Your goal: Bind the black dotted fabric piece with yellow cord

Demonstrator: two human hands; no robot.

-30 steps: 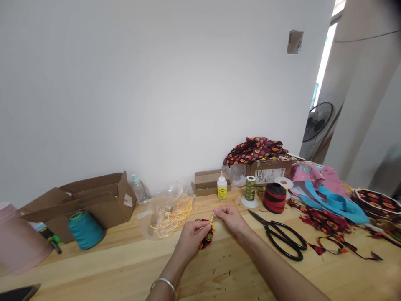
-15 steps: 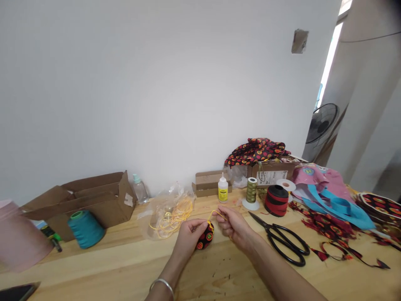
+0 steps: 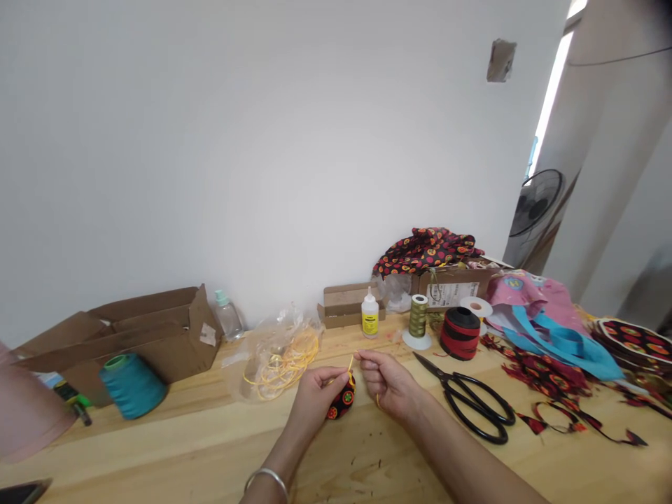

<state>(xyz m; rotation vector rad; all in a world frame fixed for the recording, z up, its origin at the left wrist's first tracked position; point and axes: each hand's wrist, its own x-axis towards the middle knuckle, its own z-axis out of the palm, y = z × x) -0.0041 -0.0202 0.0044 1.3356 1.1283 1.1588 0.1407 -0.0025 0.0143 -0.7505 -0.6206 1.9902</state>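
Observation:
My left hand (image 3: 313,397) is closed round a small black fabric ball with red and orange flowers (image 3: 342,403), held just above the wooden table (image 3: 173,448). A thin yellow cord (image 3: 351,363) rises from the ball. My right hand (image 3: 389,381) pinches that cord beside the ball, and a short end hangs below its fingers. A silver bangle sits on my left wrist.
Black scissors (image 3: 472,406) lie right of my hands. Behind stand a glue bottle (image 3: 370,314), an olive thread spool (image 3: 418,318) and a red-black spool (image 3: 460,332). A bag of yellow cord (image 3: 281,353), a teal cone (image 3: 131,385) and a cardboard box (image 3: 131,336) lie left. Fabric scraps (image 3: 556,378) cover the right.
My right hand has shifted the yellow cord about the ball, from a straight pull to a loop and back to a short pinch. My left hand has kept its hold on the ball.

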